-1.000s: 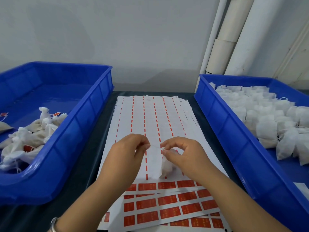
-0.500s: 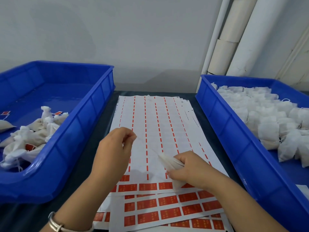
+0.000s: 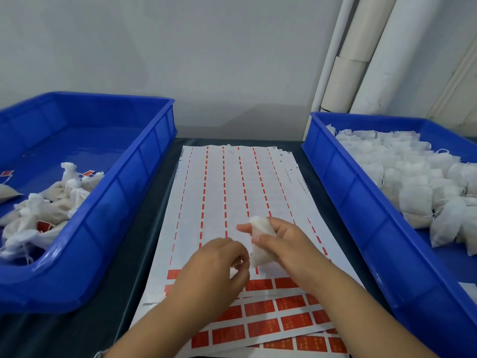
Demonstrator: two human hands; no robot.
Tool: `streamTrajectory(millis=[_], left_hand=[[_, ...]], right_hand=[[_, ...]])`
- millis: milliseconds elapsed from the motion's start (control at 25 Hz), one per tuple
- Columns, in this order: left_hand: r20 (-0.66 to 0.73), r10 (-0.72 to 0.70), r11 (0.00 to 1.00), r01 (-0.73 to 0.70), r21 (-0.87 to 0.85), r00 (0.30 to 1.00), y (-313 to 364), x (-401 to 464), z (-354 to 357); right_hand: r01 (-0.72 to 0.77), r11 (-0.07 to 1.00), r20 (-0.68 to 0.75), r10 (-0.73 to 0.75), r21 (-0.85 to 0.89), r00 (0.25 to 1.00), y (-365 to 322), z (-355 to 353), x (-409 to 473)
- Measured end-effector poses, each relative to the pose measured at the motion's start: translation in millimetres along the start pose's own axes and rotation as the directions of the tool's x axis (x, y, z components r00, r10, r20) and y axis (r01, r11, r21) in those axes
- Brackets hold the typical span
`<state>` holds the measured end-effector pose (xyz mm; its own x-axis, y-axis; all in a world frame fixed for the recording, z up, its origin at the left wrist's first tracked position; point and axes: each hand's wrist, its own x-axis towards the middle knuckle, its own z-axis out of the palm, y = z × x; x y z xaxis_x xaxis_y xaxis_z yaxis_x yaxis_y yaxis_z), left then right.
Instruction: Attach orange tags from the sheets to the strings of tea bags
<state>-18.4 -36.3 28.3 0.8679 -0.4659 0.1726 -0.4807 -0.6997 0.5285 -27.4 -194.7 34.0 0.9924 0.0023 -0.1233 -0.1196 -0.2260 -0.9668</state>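
Note:
A stack of tag sheets (image 3: 232, 192) lies on the dark table between two blue bins; most of the top sheet is peeled white, with rows of orange tags (image 3: 281, 306) left at the near end. My right hand (image 3: 289, 244) grips a white tea bag (image 3: 258, 241) upright above the sheet. My left hand (image 3: 216, 264) is right beside it with fingertips curled together at the bag's lower edge; whether it pinches the string cannot be seen.
The left blue bin (image 3: 124, 202) holds several tea bags with orange tags attached (image 3: 46, 210). The right blue bin (image 3: 356, 210) is piled with untagged white tea bags (image 3: 413, 182). White pipes (image 3: 361, 52) stand against the wall behind.
My left hand, which had drawn the string out to the left, has come back right to the bag. My right hand has raised the tea bag upright.

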Motion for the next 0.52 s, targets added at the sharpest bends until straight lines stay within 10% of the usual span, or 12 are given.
streamTrajectory(millis=[240, 520], left_hand=[[-0.089, 0.118, 0.989, -0.125, -0.076, 0.989, 1, 18, -15], [-0.06, -0.15, 0.949, 0.127, -0.288, 0.987, 2, 29, -8]], right_hand=[[0.005, 0.975, 0.105, 0.018, -0.22, 0.994, -3, 4, 1], [0.058, 0.982, 0.23, -0.015, -0.178, 0.973, -10, 9, 13]])
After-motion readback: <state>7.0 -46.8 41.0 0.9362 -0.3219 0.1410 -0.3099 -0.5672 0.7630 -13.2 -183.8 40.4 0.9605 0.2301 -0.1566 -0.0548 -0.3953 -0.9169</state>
